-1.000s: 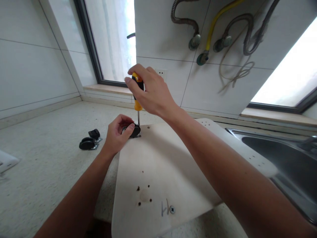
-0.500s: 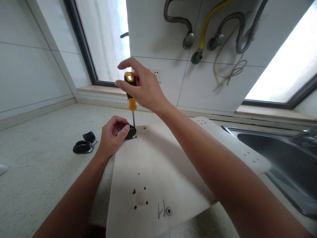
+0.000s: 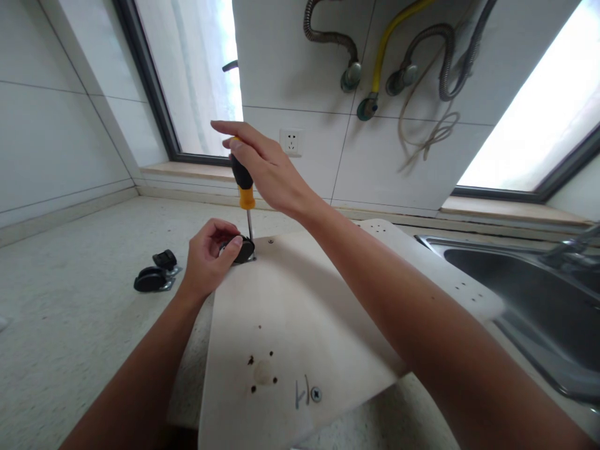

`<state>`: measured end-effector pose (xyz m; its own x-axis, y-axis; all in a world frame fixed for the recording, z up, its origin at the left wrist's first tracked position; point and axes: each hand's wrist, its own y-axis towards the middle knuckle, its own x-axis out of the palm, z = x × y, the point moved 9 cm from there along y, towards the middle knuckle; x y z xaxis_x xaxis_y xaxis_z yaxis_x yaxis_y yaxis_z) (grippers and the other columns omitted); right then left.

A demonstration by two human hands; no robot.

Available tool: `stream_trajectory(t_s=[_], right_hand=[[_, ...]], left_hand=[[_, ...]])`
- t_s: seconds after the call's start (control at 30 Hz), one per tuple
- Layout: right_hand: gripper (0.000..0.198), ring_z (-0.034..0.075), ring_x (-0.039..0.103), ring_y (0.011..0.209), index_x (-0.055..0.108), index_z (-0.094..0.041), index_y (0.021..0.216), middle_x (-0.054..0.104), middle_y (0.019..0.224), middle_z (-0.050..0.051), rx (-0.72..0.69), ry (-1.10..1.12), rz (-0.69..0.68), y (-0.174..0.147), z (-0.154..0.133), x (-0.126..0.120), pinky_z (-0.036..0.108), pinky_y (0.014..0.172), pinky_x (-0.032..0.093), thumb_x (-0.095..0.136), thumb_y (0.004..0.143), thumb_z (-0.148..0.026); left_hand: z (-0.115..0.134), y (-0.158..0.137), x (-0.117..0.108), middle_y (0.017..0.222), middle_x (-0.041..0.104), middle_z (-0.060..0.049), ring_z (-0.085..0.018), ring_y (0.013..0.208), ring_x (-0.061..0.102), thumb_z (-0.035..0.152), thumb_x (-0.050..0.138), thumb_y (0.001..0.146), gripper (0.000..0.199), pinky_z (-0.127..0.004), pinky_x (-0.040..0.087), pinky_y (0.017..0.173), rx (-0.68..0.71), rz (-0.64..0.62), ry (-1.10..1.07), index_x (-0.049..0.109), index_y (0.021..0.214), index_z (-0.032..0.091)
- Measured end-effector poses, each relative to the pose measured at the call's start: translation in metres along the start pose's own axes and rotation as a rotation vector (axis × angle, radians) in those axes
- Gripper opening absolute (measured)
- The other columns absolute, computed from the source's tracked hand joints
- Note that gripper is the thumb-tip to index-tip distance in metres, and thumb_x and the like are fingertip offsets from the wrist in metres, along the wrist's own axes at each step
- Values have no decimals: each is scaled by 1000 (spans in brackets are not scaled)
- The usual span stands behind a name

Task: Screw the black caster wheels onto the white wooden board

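My right hand (image 3: 262, 159) grips the top of a yellow and black screwdriver (image 3: 243, 178), thumb and fingers around the handle's end. The shaft points down, and its tip meets the metal plate of a black caster wheel (image 3: 244, 251). That caster sits at the far left corner of a pale board (image 3: 281, 300). My left hand (image 3: 209, 256) is closed on the caster, thumb on its wheel. The screw under the tip is too small to make out. Dark screw holes and a pencil mark show on the board's near part.
Two more casters (image 3: 152, 279) lie on the speckled countertop (image 3: 94, 331) to the left. A steel sink (image 3: 539, 300) is at the right, beside a second drilled part of the board. Hoses, a yellow pipe (image 3: 382, 50) and a socket (image 3: 291, 142) are on the tiled wall.
My right hand's fingers, spread around the screwdriver handle before, have closed over its top. The left hand stays on the caster. The whole view has shifted slightly.
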<state>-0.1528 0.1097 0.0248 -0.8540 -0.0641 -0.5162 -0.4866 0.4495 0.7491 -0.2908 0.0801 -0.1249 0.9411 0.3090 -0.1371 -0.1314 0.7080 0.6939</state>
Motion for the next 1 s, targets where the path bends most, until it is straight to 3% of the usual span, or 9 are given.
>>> stream_trajectory(t_s=[0.07, 0.2, 0.37, 0.53, 0.73, 0.87, 0.93, 1.0], right_hand=[[32, 15, 67, 111, 70, -33, 130, 77, 117, -3, -21, -5, 6, -1, -3, -1, 27, 98, 50, 47, 110, -42], [24, 19, 65, 110, 73, -25, 109, 75, 107, 3, 22, -122, 133, -7, -4, -8, 31, 99, 50, 60, 106, -44], [35, 14, 67, 107, 64, -32, 139, 74, 113, -1, 10, 57, -2, -9, -6, 3, 26, 95, 50, 44, 111, -38], [32, 16, 66, 100, 71, -24, 126, 75, 106, -1, 15, -122, 27, -8, -14, -3, 28, 91, 48, 58, 106, -47], [35, 15, 66, 104, 65, -28, 138, 76, 112, -3, 8, -84, -112, -5, -24, 4, 28, 96, 48, 41, 112, -33], [31, 18, 63, 98, 71, -22, 119, 73, 106, 2, 7, -272, -13, -5, -24, -8, 31, 92, 47, 60, 105, -47], [35, 19, 62, 105, 70, -23, 117, 73, 112, 4, 5, -320, 7, -8, -25, -9, 30, 94, 46, 59, 106, -54], [35, 17, 61, 115, 64, -25, 128, 72, 125, 5, 8, -278, -59, -11, -25, -4, 27, 97, 45, 48, 111, -50]], left_hand=[[1, 0, 0, 89, 69, -2, -20, 82, 66, 34, 78, 83, 17, -34, 56, 79, 7, 3, 0, 67, 92, 24], [1, 0, 0, 89, 69, -2, -21, 82, 66, 36, 79, 82, 19, -35, 56, 79, -6, 7, 18, 67, 92, 25], [-1, 1, -1, 88, 69, -2, -21, 81, 66, 39, 80, 81, 22, -36, 57, 78, -17, 16, 30, 66, 92, 25], [-2, 1, -1, 87, 69, -2, -21, 80, 66, 40, 79, 80, 24, -35, 57, 77, -20, 20, 29, 65, 92, 24], [-5, 0, -1, 88, 69, -2, -20, 80, 67, 39, 80, 79, 25, -35, 57, 76, -29, 25, 25, 64, 91, 23], [-3, 0, -1, 88, 69, -2, -20, 80, 67, 37, 80, 80, 24, -35, 58, 76, -21, 22, 23, 65, 92, 23], [-2, 0, -1, 88, 70, -2, -20, 80, 67, 36, 80, 80, 24, -35, 57, 76, -22, 18, 20, 66, 93, 23], [-1, 0, 0, 89, 71, -2, -21, 82, 68, 34, 80, 81, 23, -35, 56, 77, -19, 4, 22, 67, 95, 22]])
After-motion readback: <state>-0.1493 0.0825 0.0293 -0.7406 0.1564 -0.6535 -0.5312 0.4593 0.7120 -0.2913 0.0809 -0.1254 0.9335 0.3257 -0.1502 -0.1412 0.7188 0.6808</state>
